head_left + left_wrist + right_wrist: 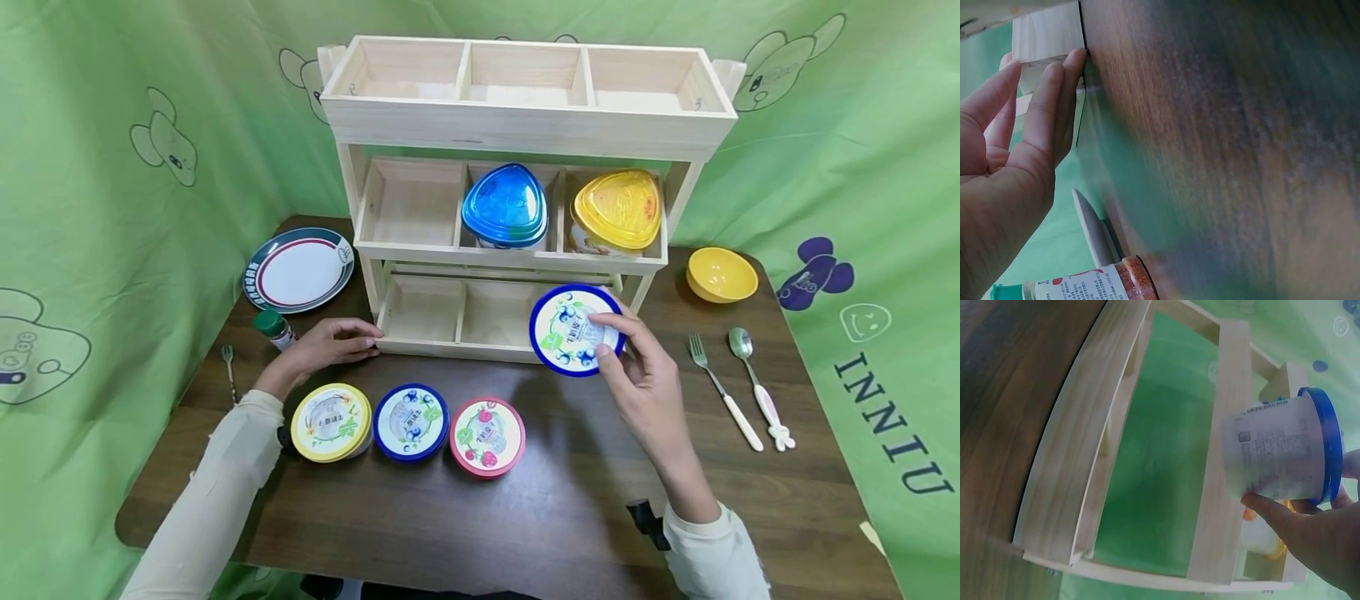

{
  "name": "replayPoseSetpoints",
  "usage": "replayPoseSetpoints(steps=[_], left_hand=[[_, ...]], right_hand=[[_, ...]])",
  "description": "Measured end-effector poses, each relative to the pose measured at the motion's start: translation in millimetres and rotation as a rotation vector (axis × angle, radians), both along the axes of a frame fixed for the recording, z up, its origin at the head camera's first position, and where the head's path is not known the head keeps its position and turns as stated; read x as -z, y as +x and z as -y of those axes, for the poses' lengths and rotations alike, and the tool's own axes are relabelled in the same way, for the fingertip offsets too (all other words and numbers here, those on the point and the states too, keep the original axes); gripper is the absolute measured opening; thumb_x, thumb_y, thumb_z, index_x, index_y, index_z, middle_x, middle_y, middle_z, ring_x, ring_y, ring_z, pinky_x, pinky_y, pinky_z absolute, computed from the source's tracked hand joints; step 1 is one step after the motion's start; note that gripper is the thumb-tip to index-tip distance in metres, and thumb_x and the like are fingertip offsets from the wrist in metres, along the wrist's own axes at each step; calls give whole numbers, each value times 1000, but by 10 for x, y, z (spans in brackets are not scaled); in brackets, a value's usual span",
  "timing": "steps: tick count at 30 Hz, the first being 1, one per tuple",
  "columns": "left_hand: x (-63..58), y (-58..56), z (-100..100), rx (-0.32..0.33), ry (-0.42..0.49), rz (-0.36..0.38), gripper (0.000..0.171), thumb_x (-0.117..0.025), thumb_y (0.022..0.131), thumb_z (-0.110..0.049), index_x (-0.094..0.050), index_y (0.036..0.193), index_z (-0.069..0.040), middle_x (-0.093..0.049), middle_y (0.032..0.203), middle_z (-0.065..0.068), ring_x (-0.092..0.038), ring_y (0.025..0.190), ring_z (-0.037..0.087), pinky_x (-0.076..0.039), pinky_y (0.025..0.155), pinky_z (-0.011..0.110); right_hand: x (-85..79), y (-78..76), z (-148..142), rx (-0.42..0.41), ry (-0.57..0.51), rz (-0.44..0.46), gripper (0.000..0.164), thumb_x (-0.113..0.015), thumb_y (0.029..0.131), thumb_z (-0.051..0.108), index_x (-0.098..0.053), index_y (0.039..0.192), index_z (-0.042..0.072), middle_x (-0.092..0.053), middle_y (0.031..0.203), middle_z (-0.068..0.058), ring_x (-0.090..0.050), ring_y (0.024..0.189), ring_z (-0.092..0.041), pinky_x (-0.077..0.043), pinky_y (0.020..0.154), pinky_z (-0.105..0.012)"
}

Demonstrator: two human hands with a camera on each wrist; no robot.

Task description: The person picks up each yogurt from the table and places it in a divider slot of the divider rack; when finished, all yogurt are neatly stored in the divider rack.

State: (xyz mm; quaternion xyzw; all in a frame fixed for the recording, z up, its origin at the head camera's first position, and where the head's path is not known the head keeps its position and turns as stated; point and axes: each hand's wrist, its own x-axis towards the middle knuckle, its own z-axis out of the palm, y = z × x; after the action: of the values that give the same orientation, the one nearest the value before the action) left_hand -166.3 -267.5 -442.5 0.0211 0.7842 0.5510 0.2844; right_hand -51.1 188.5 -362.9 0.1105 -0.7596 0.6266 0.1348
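1. Green cloth (135, 250) with printed cartoon figures hangs behind and at both sides of a dark wood counter (555, 517).
2. Nearest row on counter, left to right: yellow tub (330, 422), blue tub (411, 422), red tub (487, 437), named by rim colour. Printed lids face up; the three sit close together.
3. Right hand (637, 375): grasping a second blue-rimmed tub, the held tub (562, 329), with digits on lid and side wall. Held tub is raised off the counter, before the right part of the rack's lowest tier; the compartment behind is largely hidden.
4. Left hand (333, 348): grasping nothing, fingers extended, fingertips against the left end of the lowest tier of the pale wood rack (420, 344).
5. Right side of counter: fork (724, 395) and spoon (759, 386), pale handles toward the near edge.
6. Left side: small fork (229, 371); green-capped jar (275, 329) just beside the left hand, reddish contents seen in the left wrist view.
7. Farther back: dark-rimmed plate (303, 271) left of rack, yellow bowl (722, 275) right of it.
8. Rack, middle tier: blue-lidded canister (506, 204) in centre compartment, yellow-lidded canister (618, 208) in right one.
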Motion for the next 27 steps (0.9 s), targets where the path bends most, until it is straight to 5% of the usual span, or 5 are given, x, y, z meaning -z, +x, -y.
replayPoseSetpoints(steps=[27], left_hand=[[-8,13,-27,0,1,-12,36,-61,113,-11,-62,145,4,-57,147,25,-68,129,35,-57,108,34]], right_hand=[[-229,-266,536,-196,33,-65,35,-62,105,-5,-68,139,0,-46,169,-4,-52,148,-28,-55,108,-29]])
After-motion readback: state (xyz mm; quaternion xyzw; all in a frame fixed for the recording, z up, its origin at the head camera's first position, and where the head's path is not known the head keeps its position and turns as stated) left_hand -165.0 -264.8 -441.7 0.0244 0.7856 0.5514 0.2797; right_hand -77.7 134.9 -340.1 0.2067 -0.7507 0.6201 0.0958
